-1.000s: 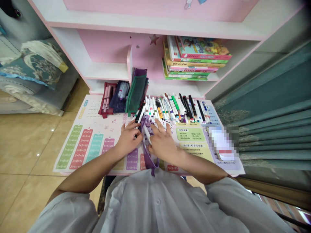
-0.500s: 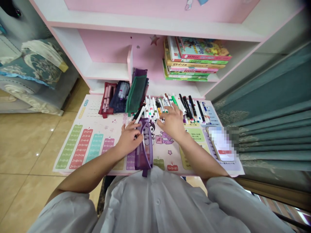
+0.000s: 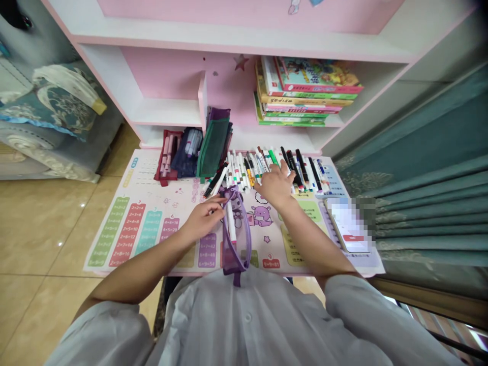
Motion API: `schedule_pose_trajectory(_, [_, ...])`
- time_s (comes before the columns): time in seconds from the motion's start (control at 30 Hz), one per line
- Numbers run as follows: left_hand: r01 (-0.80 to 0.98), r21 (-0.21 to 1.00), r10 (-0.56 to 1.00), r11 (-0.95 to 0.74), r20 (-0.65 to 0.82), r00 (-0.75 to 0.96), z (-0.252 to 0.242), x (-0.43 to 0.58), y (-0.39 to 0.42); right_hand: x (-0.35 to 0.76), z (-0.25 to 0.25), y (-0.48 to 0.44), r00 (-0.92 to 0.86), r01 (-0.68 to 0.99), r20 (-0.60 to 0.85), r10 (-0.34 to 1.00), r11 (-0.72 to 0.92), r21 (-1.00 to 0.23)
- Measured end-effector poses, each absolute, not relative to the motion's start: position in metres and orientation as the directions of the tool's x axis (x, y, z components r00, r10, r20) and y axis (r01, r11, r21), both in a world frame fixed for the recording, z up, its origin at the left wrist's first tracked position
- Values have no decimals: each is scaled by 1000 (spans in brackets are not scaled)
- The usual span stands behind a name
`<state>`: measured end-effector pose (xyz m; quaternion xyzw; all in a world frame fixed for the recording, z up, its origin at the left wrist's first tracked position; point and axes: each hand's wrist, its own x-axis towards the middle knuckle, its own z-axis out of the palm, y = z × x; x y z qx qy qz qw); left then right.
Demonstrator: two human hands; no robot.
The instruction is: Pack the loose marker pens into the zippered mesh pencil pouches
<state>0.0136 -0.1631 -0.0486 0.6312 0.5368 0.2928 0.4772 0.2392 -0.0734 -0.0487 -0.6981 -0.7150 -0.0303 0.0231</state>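
My left hand (image 3: 203, 218) pinches the left edge of a purple mesh pencil case (image 3: 241, 249), whose zipper gapes open. Inside the case lies one white marker (image 3: 231, 223) with a pinkish-red end. My right hand (image 3: 276, 189) reaches over the near side of a row of loose markers (image 3: 237, 165), fingers spread and some of them hidden among the pens. Most of the markers are white with coloured ends; black ones (image 3: 302, 165) lie right of that hand. A black pen (image 3: 212, 185) rests aslant at the row's left end.
Behind my left hand stand a red mesh case (image 3: 156, 170) with pink markers, a dark blue case (image 3: 180, 165) with pens, and a green case (image 3: 213, 145). A phone (image 3: 346, 223) lies at the right. Books (image 3: 305, 104) are stacked on the shelf (image 3: 244, 133).
The pencil case has shifted right and opened wider, showing the white marker inside it. My left hand has moved slightly with it. My right hand has moved a little right along the markers.
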Motion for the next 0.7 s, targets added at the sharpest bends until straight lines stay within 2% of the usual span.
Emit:
schedule_pose_trajectory(0.13, [461, 883, 953, 89, -210, 217, -46, 13, -162, 238, -54, -73, -32, 999, 98, 995, 29, 39])
schedule_pose_trajectory(0.43, [742, 667, 967, -71, -136, 215, -36, 7, -160, 237, -54, -74, -55, 998, 96, 994, 52, 30])
schedule_pose_trajectory(0.57, [819, 567, 967, -84, -153, 204, -31, 8, -160, 238, -40, -79, -60, 998, 91, 994, 61, -12])
schedule_pose_trajectory(0.7, [861, 496, 971, -111, -130, 199, -30, 9, -161, 236, -10, -96, -84, 990, 85, 993, 92, -102])
